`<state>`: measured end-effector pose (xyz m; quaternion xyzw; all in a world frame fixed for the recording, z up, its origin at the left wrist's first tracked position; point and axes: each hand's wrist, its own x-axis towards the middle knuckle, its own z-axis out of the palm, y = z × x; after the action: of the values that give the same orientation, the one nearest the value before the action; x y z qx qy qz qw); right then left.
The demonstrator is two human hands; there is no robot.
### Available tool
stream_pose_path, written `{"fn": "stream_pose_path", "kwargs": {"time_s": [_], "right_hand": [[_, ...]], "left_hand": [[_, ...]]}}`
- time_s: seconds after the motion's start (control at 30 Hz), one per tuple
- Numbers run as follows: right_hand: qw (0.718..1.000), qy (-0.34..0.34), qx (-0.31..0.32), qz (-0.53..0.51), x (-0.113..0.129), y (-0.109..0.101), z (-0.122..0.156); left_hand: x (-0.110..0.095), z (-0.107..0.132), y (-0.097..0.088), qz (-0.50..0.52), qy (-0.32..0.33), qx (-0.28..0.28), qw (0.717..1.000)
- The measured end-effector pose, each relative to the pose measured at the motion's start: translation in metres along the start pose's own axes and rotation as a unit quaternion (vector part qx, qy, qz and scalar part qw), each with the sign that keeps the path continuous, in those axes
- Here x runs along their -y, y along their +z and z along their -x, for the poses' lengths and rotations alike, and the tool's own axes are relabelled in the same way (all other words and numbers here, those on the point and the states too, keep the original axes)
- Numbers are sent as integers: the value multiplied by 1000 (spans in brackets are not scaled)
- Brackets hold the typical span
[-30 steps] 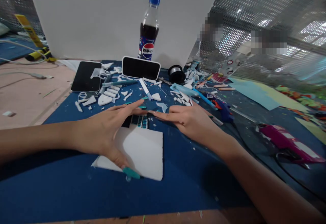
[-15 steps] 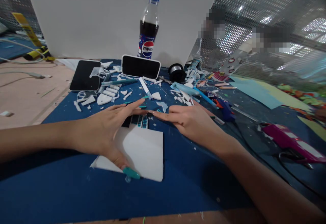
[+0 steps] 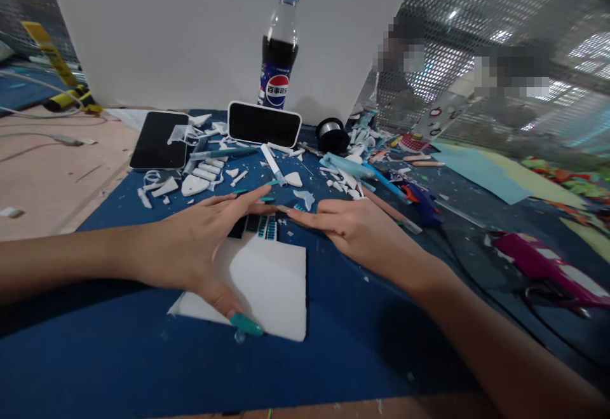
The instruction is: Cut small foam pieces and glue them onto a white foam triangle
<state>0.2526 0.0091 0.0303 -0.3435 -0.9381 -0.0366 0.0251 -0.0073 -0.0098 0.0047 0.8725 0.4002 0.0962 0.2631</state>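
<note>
My left hand (image 3: 200, 250) lies spread over a white foam-like board (image 3: 267, 285), its thumb near the front edge and its fingers across the far part. The hand is open. Beyond the board's white area shows a dark piece with rows of small teal-and-white blocks (image 3: 267, 227), partly under my left fingers. My right hand (image 3: 355, 225) is closed, with the index finger reaching left to meet my left fingertips at the board's far right corner. What it grips, if anything, is hidden. White and pale-blue scraps (image 3: 304, 199) lie just beyond both hands.
A cola bottle (image 3: 279, 56) stands behind a propped phone (image 3: 264, 125). A dark tablet (image 3: 161, 141) lies at left. A wire spool (image 3: 332, 135), a blue glue gun (image 3: 422, 203) and a magenta tool (image 3: 548, 263) with cords are rightward. Coloured sheets (image 3: 486, 171) lie far right.
Both hands and the board keep nearly the same place. The view has shifted very slightly.
</note>
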Motion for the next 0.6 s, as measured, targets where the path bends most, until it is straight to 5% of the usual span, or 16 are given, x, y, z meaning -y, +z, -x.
{"fn": "stream_pose_path", "kwargs": {"time_s": [0.6], "right_hand": [[1000, -5, 2, 28, 0, 0, 1]], "left_hand": [[1, 0, 0, 2, 16, -6, 1000]]}}
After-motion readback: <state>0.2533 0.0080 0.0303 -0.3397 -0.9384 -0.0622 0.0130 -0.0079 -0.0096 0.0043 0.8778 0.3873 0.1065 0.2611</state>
